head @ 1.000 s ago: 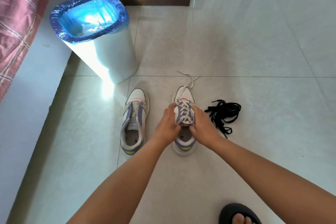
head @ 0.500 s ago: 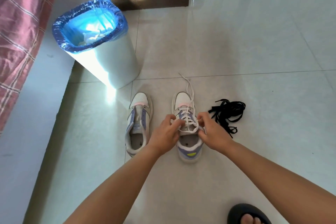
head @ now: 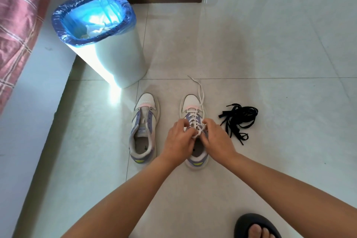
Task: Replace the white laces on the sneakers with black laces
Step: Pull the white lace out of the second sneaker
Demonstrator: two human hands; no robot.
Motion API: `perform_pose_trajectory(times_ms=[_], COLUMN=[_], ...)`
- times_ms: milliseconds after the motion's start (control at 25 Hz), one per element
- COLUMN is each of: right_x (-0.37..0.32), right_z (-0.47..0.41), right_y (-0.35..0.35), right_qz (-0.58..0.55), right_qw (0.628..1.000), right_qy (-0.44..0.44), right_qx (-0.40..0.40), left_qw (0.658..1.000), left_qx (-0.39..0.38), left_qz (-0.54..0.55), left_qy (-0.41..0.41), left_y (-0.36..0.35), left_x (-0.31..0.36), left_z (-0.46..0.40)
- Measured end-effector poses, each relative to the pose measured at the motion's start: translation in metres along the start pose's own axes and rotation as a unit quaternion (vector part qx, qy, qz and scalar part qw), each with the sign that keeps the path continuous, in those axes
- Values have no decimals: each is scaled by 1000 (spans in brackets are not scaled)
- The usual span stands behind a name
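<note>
Left hand [head: 178, 138] and right hand [head: 216, 137] both pinch white lace [head: 196, 121] on right sneaker [head: 194, 106]; black laces [head: 239, 120] just right; left sneaker [head: 144, 129] unlaced.

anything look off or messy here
Nothing damaged or spilled. The left sneaker has no lace at all, while both hands pinch the white lace on the right sneaker, its ends trailing past the toe. The black laces lie tangled beside it.

Both hands cover the middle of the right sneaker [head: 194, 106], so the upper eyelets can't be made out. At 5 o'clock the sandal [head: 249, 224] gets cut by the bottom edge. Bin [head: 119, 60] contents are blurry.
</note>
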State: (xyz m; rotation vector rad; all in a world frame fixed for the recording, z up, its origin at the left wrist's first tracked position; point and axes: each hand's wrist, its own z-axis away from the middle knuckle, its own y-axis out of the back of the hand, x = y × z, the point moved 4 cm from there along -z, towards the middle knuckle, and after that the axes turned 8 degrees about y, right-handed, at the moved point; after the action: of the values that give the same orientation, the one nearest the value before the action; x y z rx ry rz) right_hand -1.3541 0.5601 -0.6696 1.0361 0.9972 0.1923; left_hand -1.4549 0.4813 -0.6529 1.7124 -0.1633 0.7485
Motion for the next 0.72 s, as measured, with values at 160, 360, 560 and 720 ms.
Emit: perform_pose_trajectory(times_ms=[160, 360, 560, 720], right_x=[-1, 2, 29, 51], right_z=[-3, -16, -28, -26], right_y=[2, 5, 56, 97], right_qz=[-62, -168, -229, -162], right_qw=[995, 962, 912, 914], right_qy=[-53, -180, -217, -221], right_qx=[57, 120, 262, 300], left_qw=[917, 809, 835, 899], left_qx=[-79, -22, 5, -108], left_qz=[295, 508, 390, 58], left_qy=[259, 295, 387, 420], left_y=[28, 100, 115, 82], left_x=[-8, -13, -49, -63], left_z=[-24, -59, -59, -42])
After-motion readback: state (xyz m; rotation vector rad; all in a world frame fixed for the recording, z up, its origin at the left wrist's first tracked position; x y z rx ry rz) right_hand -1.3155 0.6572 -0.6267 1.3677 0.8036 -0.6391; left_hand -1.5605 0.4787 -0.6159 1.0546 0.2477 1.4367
